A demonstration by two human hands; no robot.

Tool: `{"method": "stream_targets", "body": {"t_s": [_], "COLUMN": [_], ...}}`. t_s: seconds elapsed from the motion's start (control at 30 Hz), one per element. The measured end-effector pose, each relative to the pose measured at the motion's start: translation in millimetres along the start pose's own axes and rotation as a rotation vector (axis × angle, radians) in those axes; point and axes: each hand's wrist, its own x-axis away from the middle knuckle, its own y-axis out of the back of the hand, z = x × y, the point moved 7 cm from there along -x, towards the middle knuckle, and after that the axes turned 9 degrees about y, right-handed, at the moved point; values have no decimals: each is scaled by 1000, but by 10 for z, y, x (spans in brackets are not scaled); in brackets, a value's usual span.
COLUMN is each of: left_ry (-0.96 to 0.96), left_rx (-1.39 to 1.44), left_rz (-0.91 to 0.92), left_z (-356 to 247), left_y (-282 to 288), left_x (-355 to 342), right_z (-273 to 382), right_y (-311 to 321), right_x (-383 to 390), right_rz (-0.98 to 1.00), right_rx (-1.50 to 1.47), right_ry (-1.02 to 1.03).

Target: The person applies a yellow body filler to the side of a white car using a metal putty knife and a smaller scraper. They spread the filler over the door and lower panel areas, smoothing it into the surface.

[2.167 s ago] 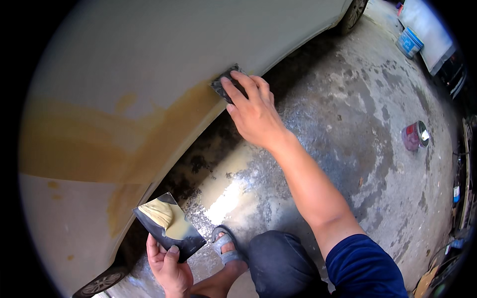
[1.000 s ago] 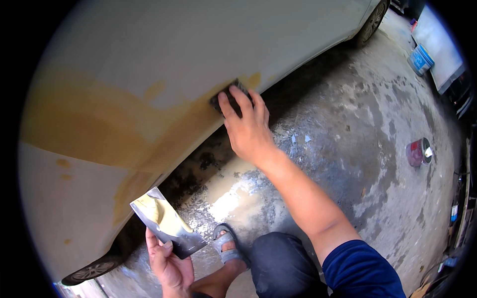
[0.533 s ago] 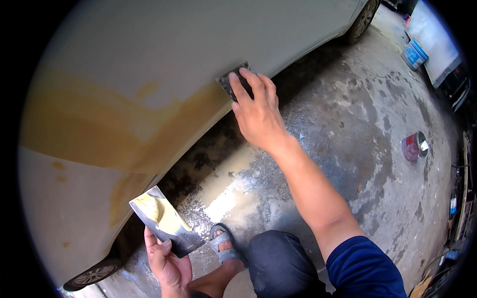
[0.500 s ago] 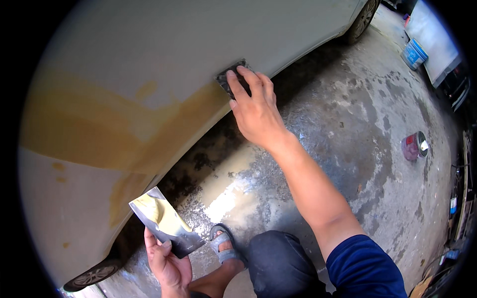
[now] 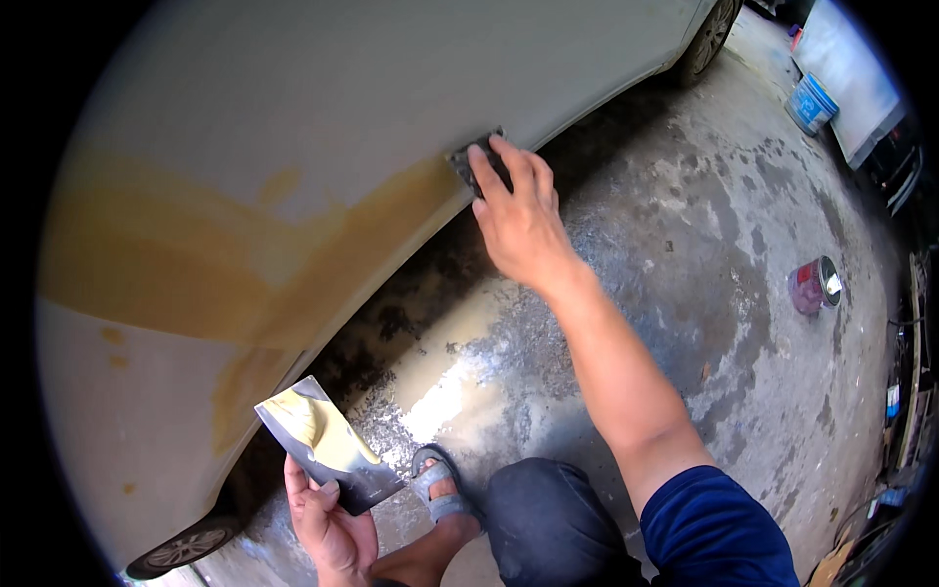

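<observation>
My right hand point(image 5: 523, 201) grips a dark, flat putty spreader point(image 5: 468, 174) and presses it against the lower side of a pale car point(image 5: 391, 88). The spreader lies at the right end of a smeared patch of yellow-brown body filler point(image 5: 176, 245), close to the car's bottom edge. At the lower left, my left hand point(image 5: 328, 519) holds a flat rectangular mixing plate point(image 5: 362, 489) by its lower edge, with the thumb on top. A pale yellow mound of filler point(image 5: 328, 430) sits on the plate.
A dark red can point(image 5: 810, 286) stands on the stained concrete floor point(image 5: 675, 303) to the right. Beyond it are a blue bucket point(image 5: 811, 104) and a leaning pale panel point(image 5: 851, 73). Car wheels show at the far right point(image 5: 712, 41) and lower left point(image 5: 184, 550). Clutter lines the right edge.
My right hand has slid the spreader slightly right and down along the car's lower edge. My left hand and the plate have stayed nearly in place.
</observation>
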Motion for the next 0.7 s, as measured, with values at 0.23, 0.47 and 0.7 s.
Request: {"method": "stream_targets", "body": {"t_s": [0.23, 0.47, 0.7], "left_ry": [-1, 10, 1], "left_rx": [12, 3, 43], "left_rz": [9, -13, -12], "left_z": [-21, -13, -32], "left_y": [-12, -62, -28], "left_x": [-17, -2, -1], "right_z": [-118, 284, 888], "right_y": [-291, -25, -73], "right_x": [301, 306, -108], "right_rz": [144, 69, -47], "right_rx": [-40, -139, -51], "right_ry": [-21, -3, 69]}}
